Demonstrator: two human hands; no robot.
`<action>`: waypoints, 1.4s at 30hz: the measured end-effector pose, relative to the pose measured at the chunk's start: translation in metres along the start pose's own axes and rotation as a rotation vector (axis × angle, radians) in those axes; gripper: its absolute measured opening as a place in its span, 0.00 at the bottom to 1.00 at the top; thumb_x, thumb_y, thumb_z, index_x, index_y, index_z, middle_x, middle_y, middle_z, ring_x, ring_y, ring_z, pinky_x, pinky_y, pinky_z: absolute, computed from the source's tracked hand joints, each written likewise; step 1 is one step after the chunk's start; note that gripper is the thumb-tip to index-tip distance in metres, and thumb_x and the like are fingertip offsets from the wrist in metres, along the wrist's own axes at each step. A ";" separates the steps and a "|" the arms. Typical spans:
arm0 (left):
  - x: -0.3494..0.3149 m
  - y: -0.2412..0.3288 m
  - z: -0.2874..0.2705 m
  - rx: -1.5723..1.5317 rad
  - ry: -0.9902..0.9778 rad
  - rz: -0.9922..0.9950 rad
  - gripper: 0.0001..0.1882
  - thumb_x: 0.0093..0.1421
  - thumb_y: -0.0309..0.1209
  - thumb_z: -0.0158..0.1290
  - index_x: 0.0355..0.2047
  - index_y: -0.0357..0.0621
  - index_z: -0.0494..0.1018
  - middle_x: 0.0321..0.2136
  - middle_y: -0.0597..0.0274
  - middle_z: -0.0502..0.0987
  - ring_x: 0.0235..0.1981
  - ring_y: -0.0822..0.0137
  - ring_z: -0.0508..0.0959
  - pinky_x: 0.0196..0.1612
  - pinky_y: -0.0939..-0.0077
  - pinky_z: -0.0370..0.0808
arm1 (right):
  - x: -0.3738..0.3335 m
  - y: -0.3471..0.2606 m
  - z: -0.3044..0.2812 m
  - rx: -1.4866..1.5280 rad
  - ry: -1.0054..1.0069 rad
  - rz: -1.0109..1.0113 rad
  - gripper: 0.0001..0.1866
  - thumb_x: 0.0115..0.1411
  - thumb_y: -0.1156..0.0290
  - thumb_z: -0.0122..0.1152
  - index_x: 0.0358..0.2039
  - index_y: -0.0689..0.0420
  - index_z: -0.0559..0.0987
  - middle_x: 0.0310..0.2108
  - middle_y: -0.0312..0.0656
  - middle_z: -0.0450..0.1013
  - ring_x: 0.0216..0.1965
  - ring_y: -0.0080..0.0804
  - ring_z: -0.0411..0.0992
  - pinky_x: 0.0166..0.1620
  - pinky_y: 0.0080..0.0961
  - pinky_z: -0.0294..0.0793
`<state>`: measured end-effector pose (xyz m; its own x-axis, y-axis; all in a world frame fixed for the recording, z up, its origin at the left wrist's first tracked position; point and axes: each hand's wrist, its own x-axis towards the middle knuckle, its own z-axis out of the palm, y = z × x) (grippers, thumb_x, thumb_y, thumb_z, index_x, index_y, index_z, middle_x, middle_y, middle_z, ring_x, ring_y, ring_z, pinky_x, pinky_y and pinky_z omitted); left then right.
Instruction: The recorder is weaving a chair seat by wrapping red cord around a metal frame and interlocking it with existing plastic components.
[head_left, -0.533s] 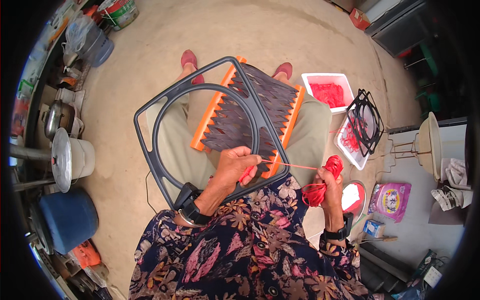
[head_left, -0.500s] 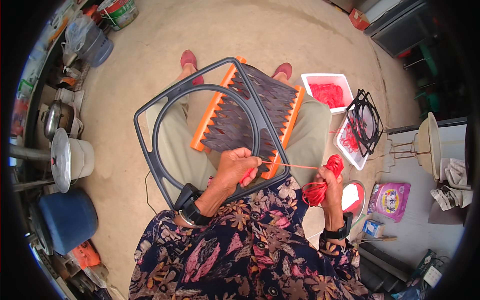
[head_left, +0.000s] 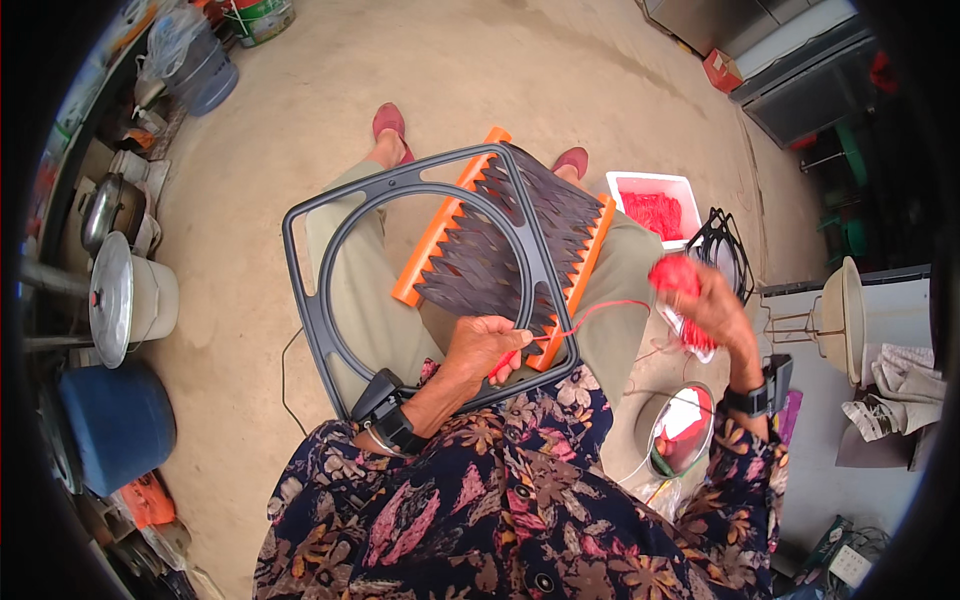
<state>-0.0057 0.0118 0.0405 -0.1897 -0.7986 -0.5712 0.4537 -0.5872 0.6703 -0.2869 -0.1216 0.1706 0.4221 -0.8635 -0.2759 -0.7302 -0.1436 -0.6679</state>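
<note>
A black square plastic frame with a round ring (head_left: pixel 527 240) lies tilted across my lap. My left hand (head_left: pixel 478 350) is closed at its near right side, pinching red cord (head_left: pixel 610 303) between thumb and forefinger. More red shows under its curled fingers. The cord runs slack from there to a red cord bundle (head_left: pixel 676 274), which my right hand (head_left: pixel 718 308) grips, raised to the right and blurred by motion. Beneath the frame, on my legs, rests a dark webbed panel (head_left: pixel 475 260) with toothed orange rails (head_left: pixel 425 265).
To the right stand a white box (head_left: pixel 690 217) of red cord and a second one, partly hidden, with black frames (head_left: pixel 722 245) over it. A round container (head_left: pixel 650 425) sits by my right forearm. Pots (head_left: pixel 150 300) and a blue bin (head_left: pixel 120 420) line the left.
My right hand has swung up and right with the bundle, and the cord has gone from taut to slack. My left hand keeps its pinch at the frame.
</note>
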 end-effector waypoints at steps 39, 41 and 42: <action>0.045 0.017 -0.017 0.238 0.301 0.229 0.11 0.56 0.25 0.55 0.18 0.38 0.70 0.09 0.65 0.69 0.06 0.77 0.63 0.09 0.80 0.56 | 0.066 -0.031 0.162 -0.861 -0.176 -0.806 0.21 0.49 0.73 0.55 0.46 0.48 0.75 0.27 0.36 0.71 0.32 0.34 0.73 0.37 0.31 0.68; 0.045 0.017 -0.017 0.247 0.323 0.228 0.11 0.56 0.25 0.55 0.18 0.38 0.70 0.09 0.65 0.69 0.06 0.77 0.63 0.09 0.80 0.56 | 0.070 -0.029 0.168 -0.866 -0.159 -0.829 0.20 0.48 0.73 0.56 0.45 0.49 0.76 0.27 0.36 0.71 0.33 0.34 0.72 0.37 0.31 0.68; 0.043 0.019 -0.018 0.243 0.326 0.217 0.10 0.56 0.25 0.55 0.18 0.38 0.70 0.09 0.65 0.69 0.06 0.77 0.63 0.08 0.80 0.56 | 0.072 -0.033 0.170 -0.865 -0.142 -0.855 0.19 0.48 0.74 0.56 0.43 0.51 0.77 0.26 0.36 0.71 0.33 0.34 0.72 0.37 0.30 0.68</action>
<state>0.0104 -0.0316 0.0201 0.1886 -0.8461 -0.4986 0.2275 -0.4563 0.8602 -0.1411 -0.0968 0.0556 0.9562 -0.2808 -0.0828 -0.2823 -0.9593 -0.0063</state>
